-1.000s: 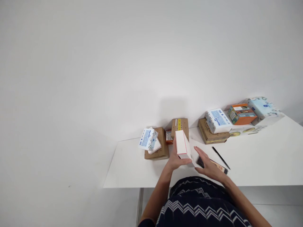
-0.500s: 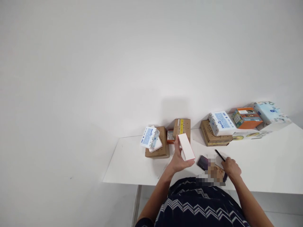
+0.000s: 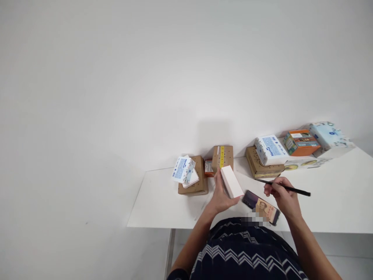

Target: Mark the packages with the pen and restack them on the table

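My left hand (image 3: pixel 219 196) grips a small white box (image 3: pixel 232 181) and holds it just above the white table (image 3: pixel 163 206), tilted up towards me. My right hand (image 3: pixel 283 197) pinches a thin black pen (image 3: pixel 288 188), which points to the left with its tip near the box. A dark phone (image 3: pixel 260 202) lies flat on the table between my two hands.
Along the back edge stand brown cardboard boxes (image 3: pixel 222 156), one (image 3: pixel 196 182) bearing a blue-and-white tissue pack (image 3: pixel 183 170). To the right are a flat brown box (image 3: pixel 264 168), another tissue pack (image 3: pixel 270 149), an orange box (image 3: pixel 301 142) and a pale blue pack (image 3: pixel 329 135).
My right hand left the phone, reached the pen on the table and lifted it. My left hand tilted the white box flatter and shifted it slightly right.
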The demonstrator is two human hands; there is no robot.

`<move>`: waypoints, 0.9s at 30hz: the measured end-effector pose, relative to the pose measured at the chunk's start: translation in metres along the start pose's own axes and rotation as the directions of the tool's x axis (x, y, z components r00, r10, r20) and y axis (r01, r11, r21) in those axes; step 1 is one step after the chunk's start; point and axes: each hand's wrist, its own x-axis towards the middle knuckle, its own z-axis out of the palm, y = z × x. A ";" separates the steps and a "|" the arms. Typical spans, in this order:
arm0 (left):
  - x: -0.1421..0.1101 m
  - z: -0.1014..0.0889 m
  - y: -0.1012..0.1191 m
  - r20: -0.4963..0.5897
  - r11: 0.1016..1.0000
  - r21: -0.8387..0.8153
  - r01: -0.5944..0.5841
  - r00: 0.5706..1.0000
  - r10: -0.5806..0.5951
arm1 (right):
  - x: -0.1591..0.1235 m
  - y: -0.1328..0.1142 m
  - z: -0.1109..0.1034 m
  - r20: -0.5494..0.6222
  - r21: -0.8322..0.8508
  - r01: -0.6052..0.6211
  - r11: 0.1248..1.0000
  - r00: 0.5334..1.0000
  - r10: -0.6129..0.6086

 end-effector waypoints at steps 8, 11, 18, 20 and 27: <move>-0.002 0.004 0.004 0.072 0.967 0.169 -0.189 0.981 0.180 | -0.041 -0.057 0.045 0.190 0.003 0.180 0.984 0.966 -0.177; -0.002 0.008 0.001 0.087 0.949 0.179 -0.260 0.965 0.248 | -0.050 -0.054 0.057 0.238 -0.137 0.203 0.970 0.957 -0.167; -0.003 0.009 -0.011 0.108 0.914 0.244 -0.325 0.945 0.308 | -0.049 -0.026 0.063 0.232 -0.269 0.289 0.919 0.945 -0.229; -0.003 0.009 -0.012 0.105 0.921 0.249 -0.301 0.953 0.283 | -0.049 -0.022 0.061 0.250 -0.330 0.319 0.889 0.937 -0.244; -0.003 0.009 -0.014 0.102 0.935 0.257 -0.245 0.969 0.226 | -0.047 -0.029 0.066 0.296 -0.461 0.464 0.757 0.884 -0.361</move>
